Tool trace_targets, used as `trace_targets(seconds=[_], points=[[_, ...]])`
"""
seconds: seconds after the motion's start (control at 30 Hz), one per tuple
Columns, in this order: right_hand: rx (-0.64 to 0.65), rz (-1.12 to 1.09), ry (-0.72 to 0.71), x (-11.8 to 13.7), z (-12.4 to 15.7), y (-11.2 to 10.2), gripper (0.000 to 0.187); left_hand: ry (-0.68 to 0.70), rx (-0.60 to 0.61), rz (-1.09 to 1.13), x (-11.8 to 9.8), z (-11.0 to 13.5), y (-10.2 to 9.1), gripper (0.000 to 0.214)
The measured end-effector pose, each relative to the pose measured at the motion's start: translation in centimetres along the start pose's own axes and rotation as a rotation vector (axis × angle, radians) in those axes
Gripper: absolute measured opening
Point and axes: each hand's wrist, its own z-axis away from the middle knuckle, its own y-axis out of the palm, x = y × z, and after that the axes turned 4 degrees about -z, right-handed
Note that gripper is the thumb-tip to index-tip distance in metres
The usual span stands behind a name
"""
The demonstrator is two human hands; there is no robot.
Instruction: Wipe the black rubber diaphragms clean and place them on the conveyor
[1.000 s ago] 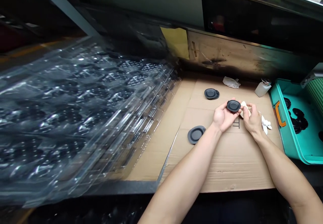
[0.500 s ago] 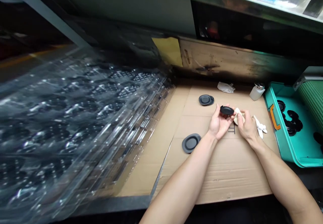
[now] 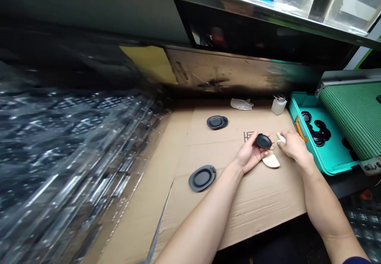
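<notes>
Gripping one black oval part (image 3: 263, 141) over the cardboard (image 3: 268, 196), the left hand (image 3: 249, 153) is partly hiding one cream pad (image 3: 272, 161); the right hand (image 3: 293, 145) is pinching one white piece (image 3: 280, 138). One bottle (image 3: 278, 106) is standing behind, beside one teal bin (image 3: 339, 153).

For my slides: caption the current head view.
Left hand holds a black oval part above cardboard; right hand touches something white near a teal bin.
</notes>
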Motion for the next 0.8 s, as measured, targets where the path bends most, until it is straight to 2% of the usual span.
trace_targets(seconds=[0.07,0.17,0.23,0.3,0.43,0.53,0.63,0.8], points=[[-0.044,-0.078,-0.042,-0.1,-0.7,0.6,0.026,-0.051,0.079,-0.017,1.0,0.2,0.4,0.048],[-0.282,-0.198,-0.05,0.3,-2.9,0.3,0.034,-0.174,0.196,-0.057,2.6,0.6,1.1,0.047],[-0.387,-0.218,-0.035,0.5,-5.1,-1.2,0.038,-0.228,0.257,-0.077,3.3,0.9,1.5,0.046],[-0.426,-0.197,0.002,0.7,-7.6,-3.3,0.04,-0.208,0.26,-0.068,3.4,1.0,1.7,0.046],[-0.394,-0.102,0.018,0.8,-12.1,-7.2,0.04,-0.039,0.07,0.038,1.8,0.6,1.1,0.043],[-0.246,0.006,0.0,1.0,-13.8,-8.3,0.035,0.05,-0.065,0.116,0.4,0.2,0.4,0.042],[-0.132,0.056,0.024,0.9,-14.3,-8.5,0.034,0.081,-0.087,0.142,-0.2,-0.1,0.1,0.043],[-0.199,0.079,-0.006,0.5,-14.5,-7.9,0.036,0.106,-0.068,0.113,-0.2,-0.2,0.0,0.044]])
